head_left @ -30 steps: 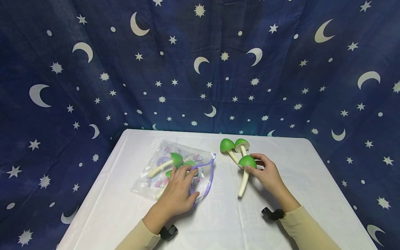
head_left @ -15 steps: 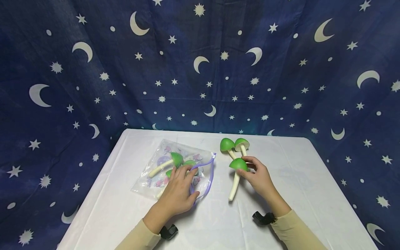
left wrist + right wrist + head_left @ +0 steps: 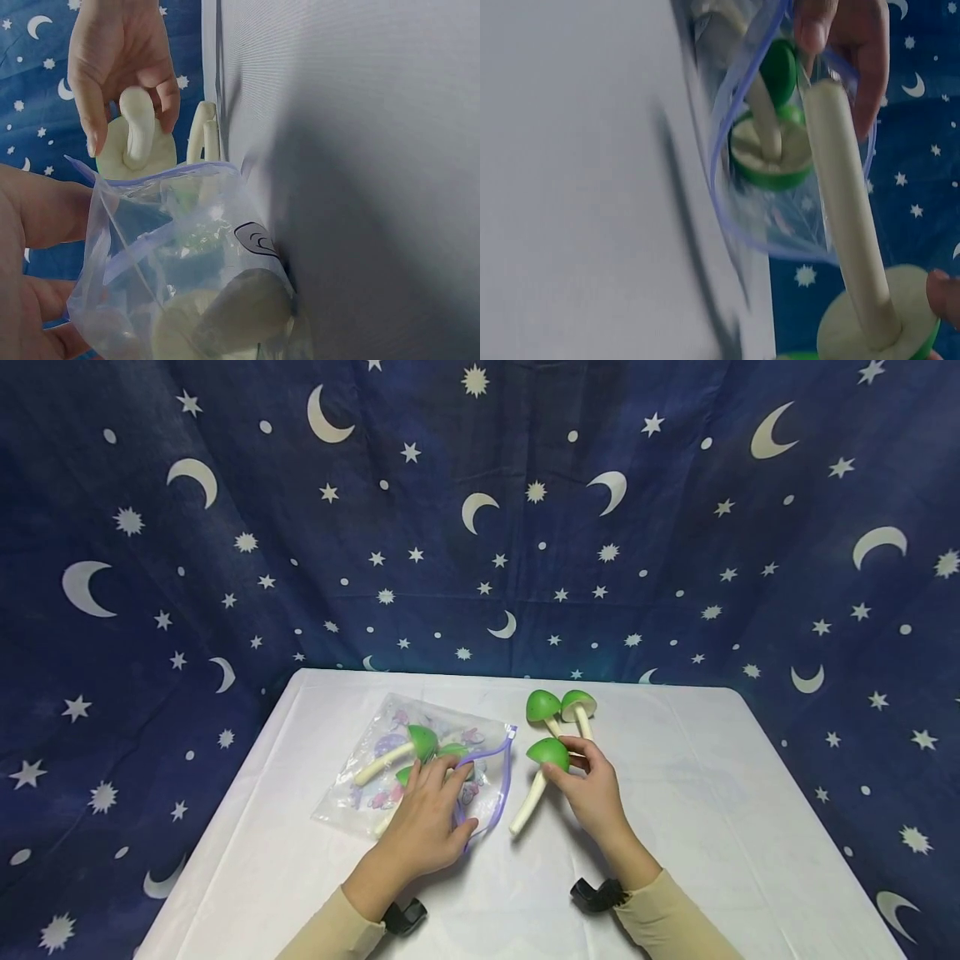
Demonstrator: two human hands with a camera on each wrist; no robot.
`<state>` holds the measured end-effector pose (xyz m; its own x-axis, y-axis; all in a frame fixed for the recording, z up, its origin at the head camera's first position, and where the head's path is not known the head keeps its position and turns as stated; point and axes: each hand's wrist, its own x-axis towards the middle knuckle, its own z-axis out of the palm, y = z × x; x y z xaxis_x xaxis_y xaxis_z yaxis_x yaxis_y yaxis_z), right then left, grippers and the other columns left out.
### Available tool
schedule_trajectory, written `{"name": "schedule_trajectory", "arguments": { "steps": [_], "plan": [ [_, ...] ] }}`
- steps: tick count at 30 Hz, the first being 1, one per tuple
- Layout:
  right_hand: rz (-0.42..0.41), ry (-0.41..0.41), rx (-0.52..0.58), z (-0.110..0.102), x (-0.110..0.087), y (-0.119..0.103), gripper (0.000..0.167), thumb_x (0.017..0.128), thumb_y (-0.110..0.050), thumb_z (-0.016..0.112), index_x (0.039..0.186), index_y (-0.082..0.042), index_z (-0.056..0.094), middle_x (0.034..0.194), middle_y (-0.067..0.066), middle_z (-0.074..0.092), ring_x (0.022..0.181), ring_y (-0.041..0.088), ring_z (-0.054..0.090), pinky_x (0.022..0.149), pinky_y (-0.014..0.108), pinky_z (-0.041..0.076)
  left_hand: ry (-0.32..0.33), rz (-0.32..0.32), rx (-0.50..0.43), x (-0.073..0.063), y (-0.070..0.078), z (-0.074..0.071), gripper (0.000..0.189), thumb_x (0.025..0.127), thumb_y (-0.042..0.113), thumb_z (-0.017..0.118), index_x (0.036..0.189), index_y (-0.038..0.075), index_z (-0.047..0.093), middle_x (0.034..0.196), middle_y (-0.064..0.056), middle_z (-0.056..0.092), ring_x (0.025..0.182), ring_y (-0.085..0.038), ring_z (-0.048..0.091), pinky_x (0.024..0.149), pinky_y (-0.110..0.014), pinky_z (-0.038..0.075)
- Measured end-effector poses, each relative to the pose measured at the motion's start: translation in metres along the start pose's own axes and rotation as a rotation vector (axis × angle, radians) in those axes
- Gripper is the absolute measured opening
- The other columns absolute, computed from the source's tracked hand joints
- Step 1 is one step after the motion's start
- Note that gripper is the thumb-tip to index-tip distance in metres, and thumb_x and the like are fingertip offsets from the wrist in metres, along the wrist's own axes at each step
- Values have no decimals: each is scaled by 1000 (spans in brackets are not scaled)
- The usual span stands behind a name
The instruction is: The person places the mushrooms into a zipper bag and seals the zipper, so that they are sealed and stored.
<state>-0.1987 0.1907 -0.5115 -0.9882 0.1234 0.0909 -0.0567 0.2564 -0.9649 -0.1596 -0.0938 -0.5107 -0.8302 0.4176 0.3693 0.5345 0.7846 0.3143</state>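
My left hand (image 3: 427,827) grips the upper side of a clear zip bag (image 3: 341,802), close to its purple-edged mouth. The bag lies on the table with several green-capped toy mushrooms (image 3: 423,742) inside, and in the right wrist view its mouth (image 3: 716,172) gapes. My right hand (image 3: 600,797) holds another toy mushroom (image 3: 547,752) by its cap, thumb on the near side. Its pale stem (image 3: 851,202) slants toward the bag, and in the right wrist view the stem's end overlaps the opening. My left fingers hide part of the bag's contents in the head view.
Two more green-capped mushrooms, one on the left (image 3: 542,704) and one on the right (image 3: 579,703), lie behind my right hand. A white cloth covers the table (image 3: 675,760). Behind it hangs a dark blue curtain (image 3: 420,518) with moons and stars.
My right hand has carried its mushroom leftward, away from the two behind and nearer the bag's mouth; the stem now tilts more to the left. My left hand and the bag stay put.
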Motion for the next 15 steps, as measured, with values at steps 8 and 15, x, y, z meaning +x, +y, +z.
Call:
{"name": "schedule_trajectory", "arguments": {
  "steps": [8,15],
  "plan": [
    [18,76,39,19,-6,-7,52,90,-13,87,137,-9,66,145,10,63,120,26,62,81,15,54,20,11,4,0,-1,1,81,83,32,87,153,9,55,152,-12,52,145,-36,53,119,-79,35],
    [-15,118,38,33,-16,-7,56,91,-13,87,140,-8,62,145,11,60,123,30,62,80,13,55,25,13,1,1,-2,2,80,83,32,88,153,9,55,151,-13,52,144,-36,53,119,-79,35]
  ]
}}
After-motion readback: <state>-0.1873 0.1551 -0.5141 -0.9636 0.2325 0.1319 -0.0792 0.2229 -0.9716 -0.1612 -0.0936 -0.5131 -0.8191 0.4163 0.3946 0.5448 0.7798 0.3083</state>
